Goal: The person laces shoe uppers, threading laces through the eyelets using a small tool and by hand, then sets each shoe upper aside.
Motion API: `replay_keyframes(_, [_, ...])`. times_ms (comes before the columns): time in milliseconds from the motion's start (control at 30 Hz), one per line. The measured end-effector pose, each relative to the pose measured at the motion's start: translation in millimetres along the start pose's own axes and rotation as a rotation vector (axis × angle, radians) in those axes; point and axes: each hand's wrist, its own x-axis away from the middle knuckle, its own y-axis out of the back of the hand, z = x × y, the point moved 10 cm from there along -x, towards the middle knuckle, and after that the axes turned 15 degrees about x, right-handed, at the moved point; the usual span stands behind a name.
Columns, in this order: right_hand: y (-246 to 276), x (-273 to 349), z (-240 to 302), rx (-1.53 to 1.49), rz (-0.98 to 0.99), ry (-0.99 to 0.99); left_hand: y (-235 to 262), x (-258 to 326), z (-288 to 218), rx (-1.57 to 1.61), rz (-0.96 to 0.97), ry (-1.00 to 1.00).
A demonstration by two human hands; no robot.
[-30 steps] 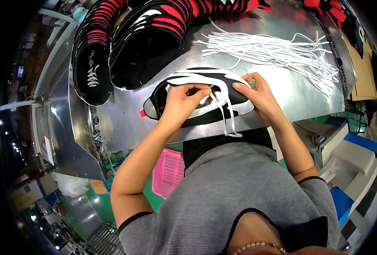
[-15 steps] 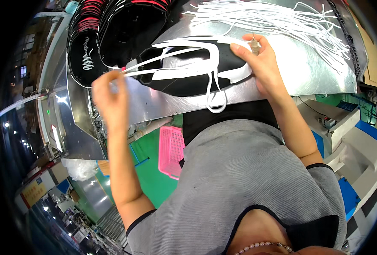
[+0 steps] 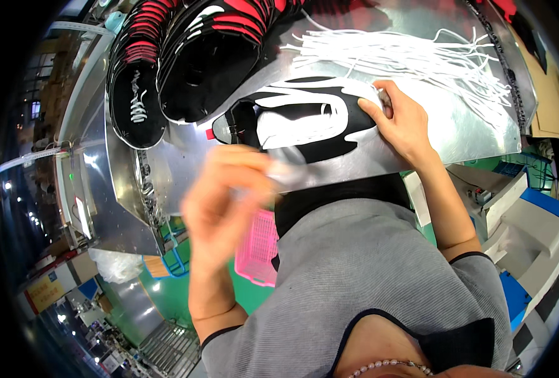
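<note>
A black shoe upper with white trim lies on the metal table, its heel with a red tab toward the left. My right hand is at the toe end, thumb against the upper. Its fingers are curled round a small grey tool, mostly hidden; I cannot make out its kind. Over the near edge of the heel side hovers my left hand, smeared by motion. A blurred whitish streak shows by its fingertips, perhaps lace. A white lace loops in the upper's opening.
Many loose white laces are heaped at the back right of the metal table. Black uppers with red and white parts stand nested in rows at the back left. A pink basket is below the table edge.
My left hand has come right and nearer to me, away from the heel. The long lace strands stretched to it no longer show. The upper and my right hand sit slightly lower in view.
</note>
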Motion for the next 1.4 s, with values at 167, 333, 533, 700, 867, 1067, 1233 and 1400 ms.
replay_keyframes(167, [35.9, -0.9, -19.8, -0.183, -0.118, -0.024, -4.3, -47.7, 8.5, -0.18, -0.107, -0.131])
replay_keyframes(333, [27.8, 17.0, 62.6, -0.812, 0.152, 0.353, -36.2, -65.7, 25.3, -0.339, -0.058, -0.166])
replay_keyframes(533, [-28.2, 6.3, 55.3, -1.198, 0.393, -0.047, -31.3, -64.9, 40.1, -0.514, -0.109, -0.116])
replay_keyframes(700, [-36.8, -1.7, 45.8, -0.959, 0.195, -0.044, -16.2, -29.0, 150.7, 0.051, 0.031, 0.754])
replay_keyframes(867, [-40.5, -1.3, 43.4, -0.647, 0.15, -0.086, -30.3, -19.2, 197.1, 0.279, -0.015, 1.18])
replay_keyframes(1067, [-33.4, -0.4, 46.9, -0.608, 0.108, -0.014, -29.9, -37.3, 168.2, 0.174, -0.193, 0.785])
replay_keyframes(1233, [-22.4, 1.0, 55.4, -0.553, 0.116, 0.12, -28.4, -38.8, 164.4, 0.131, -0.242, 0.725])
replay_keyframes(1400, [-14.1, 9.4, 44.8, -0.552, 0.127, 0.186, -27.5, -35.3, 159.4, 0.098, -0.256, 0.709])
